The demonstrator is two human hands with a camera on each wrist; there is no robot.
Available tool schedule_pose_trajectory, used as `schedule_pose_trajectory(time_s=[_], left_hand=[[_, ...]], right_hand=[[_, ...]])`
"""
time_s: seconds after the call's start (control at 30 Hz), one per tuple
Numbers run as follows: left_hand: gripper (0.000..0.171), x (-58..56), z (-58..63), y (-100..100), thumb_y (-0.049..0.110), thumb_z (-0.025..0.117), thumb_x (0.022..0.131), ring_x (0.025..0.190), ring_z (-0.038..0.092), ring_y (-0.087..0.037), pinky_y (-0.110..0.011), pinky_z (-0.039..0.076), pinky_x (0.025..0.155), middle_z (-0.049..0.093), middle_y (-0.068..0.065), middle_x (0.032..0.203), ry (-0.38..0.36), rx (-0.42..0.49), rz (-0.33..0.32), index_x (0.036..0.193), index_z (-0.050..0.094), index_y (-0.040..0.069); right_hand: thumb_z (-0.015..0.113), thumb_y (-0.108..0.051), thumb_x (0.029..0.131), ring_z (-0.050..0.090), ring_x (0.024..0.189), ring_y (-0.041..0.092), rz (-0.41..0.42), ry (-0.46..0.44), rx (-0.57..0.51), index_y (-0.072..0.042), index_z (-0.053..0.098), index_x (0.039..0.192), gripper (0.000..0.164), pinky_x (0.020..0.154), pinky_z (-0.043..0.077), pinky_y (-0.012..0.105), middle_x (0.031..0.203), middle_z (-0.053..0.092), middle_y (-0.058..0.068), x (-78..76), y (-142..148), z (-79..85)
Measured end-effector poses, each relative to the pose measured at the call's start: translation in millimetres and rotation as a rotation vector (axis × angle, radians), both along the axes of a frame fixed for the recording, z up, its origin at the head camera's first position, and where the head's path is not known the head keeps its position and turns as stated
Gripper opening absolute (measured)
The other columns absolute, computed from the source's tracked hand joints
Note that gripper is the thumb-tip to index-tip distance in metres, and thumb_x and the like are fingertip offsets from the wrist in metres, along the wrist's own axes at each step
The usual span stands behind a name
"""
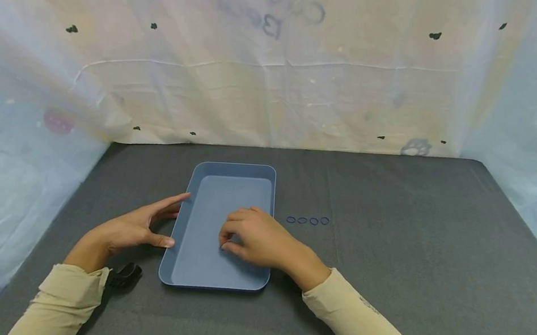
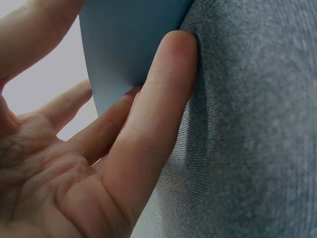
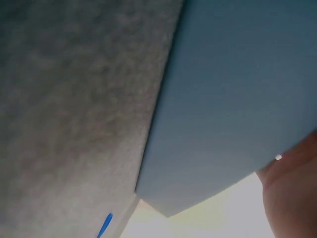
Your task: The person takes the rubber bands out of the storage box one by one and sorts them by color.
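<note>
A blue-grey rectangular tray [image 1: 198,261] lies on the dark grey cloth. My left hand [image 1: 132,228] touches the tray's left wall from outside, its fingers and thumb spread along it. In the left wrist view, fingers [image 2: 168,84] rest against the tray's outer wall [image 2: 114,49]. Over the inside of the tray, my right hand [image 1: 258,237] has its fingers curled down toward the thumb. A small dark blue thing [image 1: 222,249] shows at the thumb tip; the hand hides most of it. The right wrist view shows the tray's side [image 3: 223,114] and part of the hand [image 3: 292,193].
Several small blue rings [image 1: 302,220] lie in a row on the cloth, right of the tray. The grey cloth [image 1: 415,257] covers the whole table. Pale sheeting [image 1: 279,94] hangs behind and at both sides. A black strap [image 1: 124,275] sits at the left cuff.
</note>
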State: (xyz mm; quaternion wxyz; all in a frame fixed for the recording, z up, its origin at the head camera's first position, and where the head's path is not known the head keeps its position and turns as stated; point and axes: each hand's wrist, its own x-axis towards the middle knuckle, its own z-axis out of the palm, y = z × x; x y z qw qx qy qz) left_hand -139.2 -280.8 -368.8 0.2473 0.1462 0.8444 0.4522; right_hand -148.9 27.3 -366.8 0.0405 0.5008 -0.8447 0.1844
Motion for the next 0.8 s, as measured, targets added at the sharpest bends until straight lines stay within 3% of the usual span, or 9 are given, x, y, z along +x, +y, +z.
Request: schedule_pose_trajectory(time_s=[0.23, 0.63, 0.8], left_hand=[[0.104, 0.0, 0.2, -1.2, 0.023, 0.080, 0.085, 0.148, 0.017, -0.053, -0.069, 0.033, 0.106, 0.010, -0.023, 0.165, 0.009, -0.017, -0.008, 0.162, 0.010, 0.023], [0.103, -0.3, -1.0, -3.1, 0.021, 0.080, 0.084, 0.148, 0.018, -0.051, -0.067, 0.033, 0.107, 0.011, -0.021, 0.166, 0.017, -0.006, 0.004, 0.162, 0.013, 0.021], [0.101, 0.5, -0.5, -1.8, 0.020, 0.079, 0.086, 0.147, 0.019, -0.052, -0.066, 0.034, 0.107, 0.012, -0.023, 0.165, 0.041, 0.000, -0.020, 0.162, 0.013, 0.020]], right_hand=[[0.074, -0.027, 0.091, 0.062, 0.096, 0.005, -0.018, -0.030, -0.053, -0.024, 0.072, 0.092, 0.004, 0.101, 0.044, 0.035, 0.094, 0.067, -0.013, -0.4, 13.1, 0.9], [0.075, -0.024, 0.090, 0.064, 0.093, 0.007, -0.045, -0.048, -0.113, -0.023, 0.072, 0.091, 0.003, 0.086, 0.045, 0.032, 0.094, 0.067, -0.013, -0.7, 34.3, 5.2], [0.075, -0.023, 0.090, 0.064, 0.092, 0.008, -0.059, -0.040, -0.127, -0.023, 0.072, 0.091, 0.004, 0.090, 0.046, 0.034, 0.094, 0.067, -0.012, 0.5, 47.3, 8.4]])
